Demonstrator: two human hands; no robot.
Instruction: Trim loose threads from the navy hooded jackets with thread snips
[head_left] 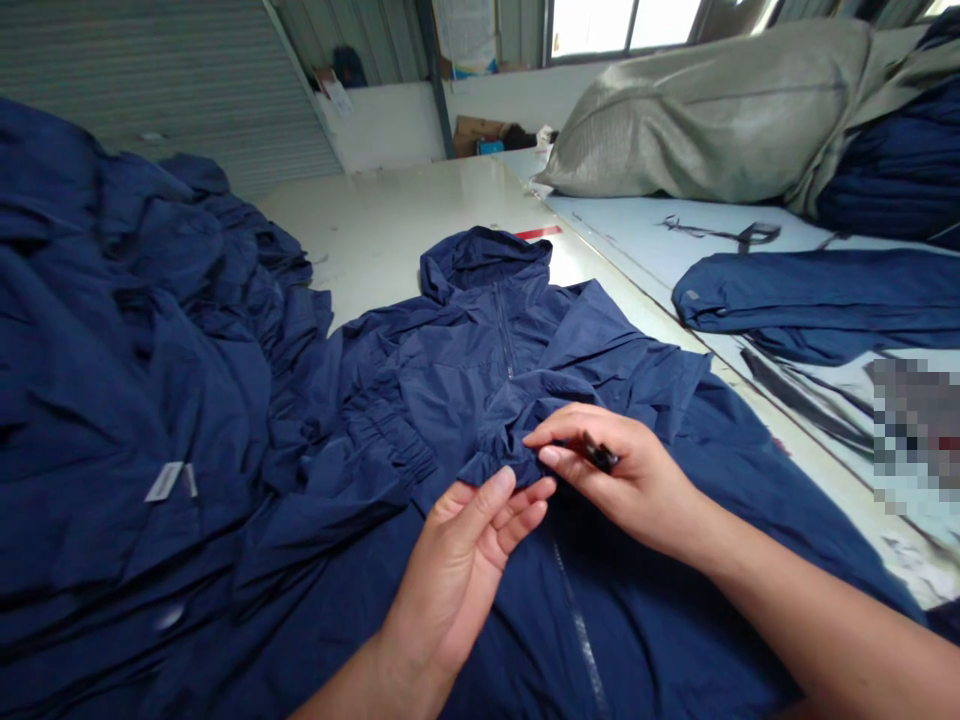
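Head view: left hand (465, 565) fingers pinch a gathered fold of the navy jacket (480, 360), and right hand (637, 490) fingers clasp a small black tool (600, 455). Keeping that fold taut should steady the tool's work.

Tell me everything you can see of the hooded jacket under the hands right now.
The hooded jacket is navy, of thin, crinkly, slightly shiny fabric. It lies spread front-up on the pale table, hood away from the person, front zipper closed at the chest. Fabric is bunched at mid-front, where the left hand touches it with curled fingers and the right hand, pinching a small black tool, rests on it. One side meets a pile of navy garments.
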